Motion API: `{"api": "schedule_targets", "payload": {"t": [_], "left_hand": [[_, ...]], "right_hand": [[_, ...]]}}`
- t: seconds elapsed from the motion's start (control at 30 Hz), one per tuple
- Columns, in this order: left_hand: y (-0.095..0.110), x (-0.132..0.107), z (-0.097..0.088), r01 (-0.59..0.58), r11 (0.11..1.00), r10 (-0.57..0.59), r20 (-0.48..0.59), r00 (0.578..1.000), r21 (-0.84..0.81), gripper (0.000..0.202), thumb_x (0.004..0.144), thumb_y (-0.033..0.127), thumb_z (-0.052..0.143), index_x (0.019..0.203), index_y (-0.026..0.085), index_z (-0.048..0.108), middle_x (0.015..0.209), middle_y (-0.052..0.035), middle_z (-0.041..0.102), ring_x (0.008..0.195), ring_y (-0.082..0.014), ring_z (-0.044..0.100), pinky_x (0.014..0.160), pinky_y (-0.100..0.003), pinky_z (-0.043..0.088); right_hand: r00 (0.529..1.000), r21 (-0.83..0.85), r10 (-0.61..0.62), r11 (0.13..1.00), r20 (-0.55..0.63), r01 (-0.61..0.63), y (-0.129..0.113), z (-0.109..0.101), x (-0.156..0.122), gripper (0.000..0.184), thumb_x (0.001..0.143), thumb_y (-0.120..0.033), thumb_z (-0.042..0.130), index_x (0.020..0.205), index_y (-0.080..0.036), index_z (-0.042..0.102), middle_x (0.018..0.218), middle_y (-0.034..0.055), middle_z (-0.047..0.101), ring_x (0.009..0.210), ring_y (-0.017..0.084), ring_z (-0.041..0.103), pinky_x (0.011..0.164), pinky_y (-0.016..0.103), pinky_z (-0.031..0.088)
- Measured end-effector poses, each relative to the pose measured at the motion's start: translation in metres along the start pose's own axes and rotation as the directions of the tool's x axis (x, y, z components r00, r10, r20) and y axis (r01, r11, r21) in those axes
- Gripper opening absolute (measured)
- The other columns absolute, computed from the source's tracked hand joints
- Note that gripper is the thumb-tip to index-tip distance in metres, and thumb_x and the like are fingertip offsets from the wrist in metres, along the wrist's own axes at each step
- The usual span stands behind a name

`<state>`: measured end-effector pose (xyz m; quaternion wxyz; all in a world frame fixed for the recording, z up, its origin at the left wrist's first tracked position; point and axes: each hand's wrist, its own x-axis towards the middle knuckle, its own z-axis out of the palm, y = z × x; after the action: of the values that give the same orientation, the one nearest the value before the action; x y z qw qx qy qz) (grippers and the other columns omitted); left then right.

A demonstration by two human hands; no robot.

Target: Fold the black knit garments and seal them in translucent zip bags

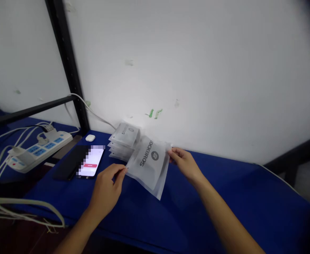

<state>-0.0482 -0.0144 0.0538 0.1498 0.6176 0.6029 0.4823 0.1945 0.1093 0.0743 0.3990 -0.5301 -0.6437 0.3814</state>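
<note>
A frosted white zip bag [150,163] with dark lettering and a round logo hangs just above the blue table [223,190]. My left hand [107,188] pinches its near left corner. My right hand [184,162] pinches its far right corner. Between them the bag is stretched and tilted. Behind it, against the wall, lies a stack of several similar bags [123,141].
A lit phone [91,163] lies left of the bags beside a dark flat case [69,162]. A small white earbud case [90,138] sits near the wall. A white power strip [40,150] with cables is at far left, by a black shelf post [70,70].
</note>
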Motion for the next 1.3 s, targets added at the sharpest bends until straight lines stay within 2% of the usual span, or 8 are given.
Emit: {"api": "schedule_targets", "payload": {"t": [0.1,0.2,0.3,0.43,0.57,0.8,1.0,1.3], "left_hand": [[0.002,0.017,-0.013,0.024,1.000,-0.021,-0.119,0.993,0.020,0.022,0.087,0.035,0.051,0.084,0.022,0.067,0.081,-0.0016,0.070,0.072,-0.0164,0.063,0.067,-0.027,0.047],[0.000,0.038,-0.020,0.080,0.996,-0.068,-0.244,0.967,0.038,0.023,0.085,0.038,0.052,0.083,0.021,0.067,0.078,-0.0016,0.069,0.069,-0.0166,0.061,0.069,-0.029,0.047],[-0.006,0.060,-0.019,0.135,0.991,-0.119,-0.337,0.934,0.024,0.024,0.083,0.039,0.052,0.084,0.019,0.066,0.078,-0.0024,0.069,0.070,-0.0173,0.061,0.071,-0.029,0.046],[-0.015,0.085,-0.012,0.159,0.987,-0.149,-0.350,0.925,0.000,0.024,0.082,0.038,0.052,0.081,0.019,0.065,0.074,-0.0027,0.068,0.069,-0.0175,0.061,0.069,-0.029,0.046],[-0.023,0.099,-0.008,0.182,0.983,-0.163,-0.355,0.921,0.022,0.023,0.081,0.037,0.051,0.080,0.019,0.065,0.074,-0.0036,0.069,0.070,-0.0183,0.063,0.068,-0.028,0.047],[-0.029,0.114,-0.004,0.191,0.981,-0.161,-0.378,0.912,0.041,0.021,0.080,0.035,0.051,0.081,0.019,0.066,0.076,-0.0037,0.071,0.071,-0.0187,0.064,0.070,-0.029,0.049],[-0.033,0.116,0.001,0.201,0.978,-0.170,-0.367,0.915,0.047,0.025,0.081,0.038,0.051,0.081,0.019,0.067,0.075,-0.0035,0.070,0.071,-0.0188,0.063,0.070,-0.029,0.048],[-0.030,0.112,0.004,0.215,0.973,-0.173,-0.364,0.915,0.080,0.034,0.084,0.044,0.048,0.098,0.018,0.065,0.077,-0.0038,0.067,0.073,-0.0197,0.062,0.070,-0.030,0.048]], "right_hand": [[0.999,0.156,0.041,0.987,0.020,-0.043,-0.019,0.019,0.023,0.024,0.068,-0.042,0.063,0.064,-0.020,0.058,0.056,-0.0024,0.055,0.058,0.013,0.050,0.060,0.027,0.041],[0.999,0.212,0.042,0.976,0.019,-0.045,-0.033,0.041,0.051,0.022,0.068,-0.040,0.063,0.064,-0.019,0.057,0.056,-0.0031,0.054,0.058,0.012,0.050,0.061,0.026,0.041],[0.998,0.251,0.061,0.966,0.001,-0.060,-0.039,0.060,0.080,0.017,0.069,-0.035,0.062,0.064,-0.019,0.058,0.057,-0.0029,0.054,0.058,0.011,0.050,0.060,0.025,0.042],[0.995,0.277,0.100,0.957,-0.025,-0.089,-0.038,0.076,0.111,0.013,0.067,-0.029,0.062,0.062,-0.018,0.058,0.056,-0.0026,0.053,0.057,0.010,0.050,0.058,0.024,0.043],[0.990,0.282,0.136,0.952,-0.031,-0.122,-0.033,0.086,0.129,0.012,0.067,-0.027,0.062,0.060,-0.018,0.058,0.053,-0.0030,0.052,0.053,0.009,0.048,0.055,0.023,0.042],[0.988,0.284,0.146,0.950,-0.044,-0.128,-0.025,0.093,0.142,0.014,0.066,-0.029,0.064,0.059,-0.019,0.057,0.051,-0.0030,0.053,0.053,0.010,0.049,0.053,0.023,0.043],[0.986,0.268,0.157,0.954,-0.061,-0.135,-0.020,0.096,0.142,0.018,0.068,-0.030,0.063,0.056,-0.019,0.056,0.050,-0.0031,0.052,0.052,0.010,0.049,0.053,0.023,0.042],[0.989,0.249,0.149,0.958,-0.006,-0.143,-0.015,0.092,0.130,0.025,0.078,-0.035,0.057,0.060,-0.019,0.056,0.061,0.0009,0.060,0.056,0.011,0.055,0.051,0.022,0.043]]}}
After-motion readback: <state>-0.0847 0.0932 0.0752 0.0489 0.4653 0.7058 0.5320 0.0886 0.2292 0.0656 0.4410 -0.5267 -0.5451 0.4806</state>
